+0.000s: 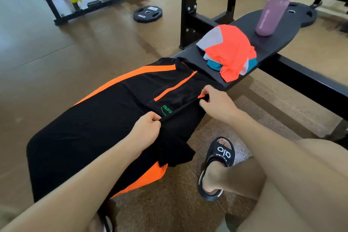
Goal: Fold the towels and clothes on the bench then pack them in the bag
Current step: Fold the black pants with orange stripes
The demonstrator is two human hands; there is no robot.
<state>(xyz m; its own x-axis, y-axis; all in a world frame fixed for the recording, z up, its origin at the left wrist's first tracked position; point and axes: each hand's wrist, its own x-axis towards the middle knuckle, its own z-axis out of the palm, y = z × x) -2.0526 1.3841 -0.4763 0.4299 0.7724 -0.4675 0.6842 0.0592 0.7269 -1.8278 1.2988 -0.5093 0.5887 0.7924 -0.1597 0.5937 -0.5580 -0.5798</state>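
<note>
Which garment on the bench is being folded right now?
On the black bench, nearer than the pink bottle and the bright orange pile, lies a black shirt. Both hands pinch its edge. Only it has orange stripes, an orange zip and green lettering.

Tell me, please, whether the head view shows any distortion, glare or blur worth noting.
Head view: wide-angle bending curves the bench and tilts the bottle; soft window glare washes the floor at upper left; the shirt and both hands are sharp, with only faint shadows.
</note>
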